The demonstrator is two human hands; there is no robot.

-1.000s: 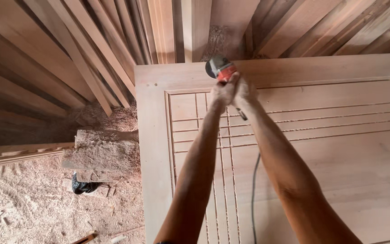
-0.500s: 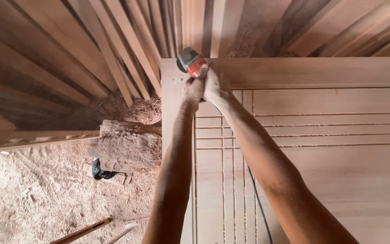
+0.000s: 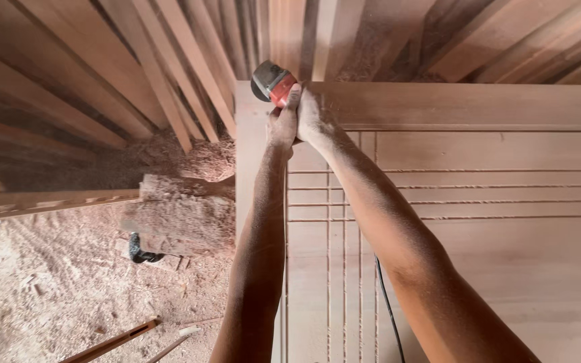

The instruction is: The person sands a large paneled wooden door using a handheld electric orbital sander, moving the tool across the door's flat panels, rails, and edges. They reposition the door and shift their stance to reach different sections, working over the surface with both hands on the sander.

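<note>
A red and grey power sander [image 3: 272, 83] rests on the far left corner of a wooden door panel [image 3: 479, 242] with carved grooves. My left hand [image 3: 282, 124] and my right hand [image 3: 312, 115] both grip the tool from behind, arms stretched forward over the panel. Its black cord [image 3: 386, 302] runs back across the panel between my arms. Dust coats both forearms.
Long wooden boards [image 3: 136, 74] lean beyond and to the left of the panel. A sawdust-covered block [image 3: 179, 215] and a dark tool [image 3: 141, 252] lie on the sawdust floor at left. Thin sticks [image 3: 112, 343] lie near the bottom left.
Both hands have carried the sander leftward along the far edge of the panel, from near its middle to its left corner. The view has shifted with them.
</note>
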